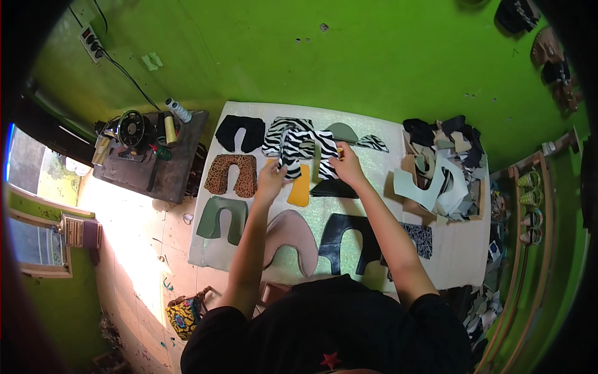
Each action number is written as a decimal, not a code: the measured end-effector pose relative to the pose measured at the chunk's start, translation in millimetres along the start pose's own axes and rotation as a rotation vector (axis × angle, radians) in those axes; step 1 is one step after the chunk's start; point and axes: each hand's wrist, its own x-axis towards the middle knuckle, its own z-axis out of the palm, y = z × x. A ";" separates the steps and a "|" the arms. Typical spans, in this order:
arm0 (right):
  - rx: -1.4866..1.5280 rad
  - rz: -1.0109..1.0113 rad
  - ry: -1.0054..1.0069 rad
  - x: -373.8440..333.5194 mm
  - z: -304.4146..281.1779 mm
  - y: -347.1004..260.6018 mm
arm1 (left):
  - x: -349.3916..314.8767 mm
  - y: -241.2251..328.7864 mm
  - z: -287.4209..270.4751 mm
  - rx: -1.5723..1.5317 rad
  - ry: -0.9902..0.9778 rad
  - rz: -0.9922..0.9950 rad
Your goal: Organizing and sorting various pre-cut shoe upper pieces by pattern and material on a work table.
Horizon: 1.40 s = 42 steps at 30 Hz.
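Observation:
Above the table, a zebra-print U-shaped cut piece (pixel 326 157) is stretched between my hands, its curve away from me. My left hand (pixel 271 179) pinches the end of its left leg, and my right hand (pixel 346 167) grips the right leg. Behind it lies more zebra-print material (pixel 288 122), partly covered. Under and beside my hands are a mustard-yellow piece (pixel 300 187) and a folded black piece (pixel 335 188). To the left rest black (pixel 240 129), leopard-print (pixel 215 174) and green (pixel 212 215) U-shaped pieces. Nearer me are pink (pixel 291 234) and glossy black (pixel 336 234) ones.
A box of scraps (pixel 476 196) stands on the table's right side, pale offcuts spilling over its rim. At the left, a sewing machine (pixel 129 131) sits on a dark table with thread cones (pixel 178 110). Shoes hang on a wooden rack (pixel 531 199) at the right.

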 end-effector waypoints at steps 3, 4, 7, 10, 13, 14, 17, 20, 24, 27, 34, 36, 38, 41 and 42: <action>-0.089 -0.031 0.068 33.0 24.3 -8.5 | 36.8 -3.2 -14.4 -0.030 0.126 0.101; -0.083 -0.007 0.074 42.8 30.3 -8.8 | 44.6 1.4 -14.3 0.034 0.214 0.093; -0.048 0.064 0.088 59.7 51.0 -16.7 | 70.4 -5.8 -27.4 0.126 0.310 0.117; -0.023 0.089 0.114 66.5 65.7 -14.8 | 85.6 -14.4 -33.3 0.162 0.326 0.126; -0.073 0.031 0.204 68.8 71.3 0.5 | 93.2 -16.3 -26.1 0.157 0.346 0.093; -0.108 -0.003 0.225 68.9 71.0 7.0 | 95.0 -16.0 -21.5 0.117 0.375 0.073; -0.215 0.037 0.165 58.4 66.8 -6.7 | 91.9 -15.9 -20.2 0.123 0.425 0.045; -0.462 -0.028 0.085 47.1 56.0 -14.1 | 95.2 -29.1 -25.2 0.418 0.569 0.290; -0.402 -0.206 0.285 4.3 4.3 -17.5 | 77.4 -13.7 -11.9 0.688 0.547 0.308; -0.543 -0.190 0.421 -44.2 -46.3 -23.7 | 59.6 -8.4 -5.1 0.778 0.552 0.373; -0.860 0.006 0.537 -132.2 -141.7 27.9 | 4.1 3.1 60.9 0.544 0.258 0.493; -0.823 -0.023 0.527 -137.6 -157.9 50.3 | -14.4 11.0 91.1 0.513 0.176 0.512; -0.741 -0.135 0.578 -142.1 -167.5 49.8 | -36.7 18.2 122.0 0.526 0.015 0.581; -0.665 -0.203 0.585 -142.1 -186.1 43.6 | -64.6 33.5 158.6 0.535 -0.180 0.626; -0.640 -0.279 0.663 -141.9 -191.8 36.9 | -71.8 39.2 167.9 0.535 -0.176 0.629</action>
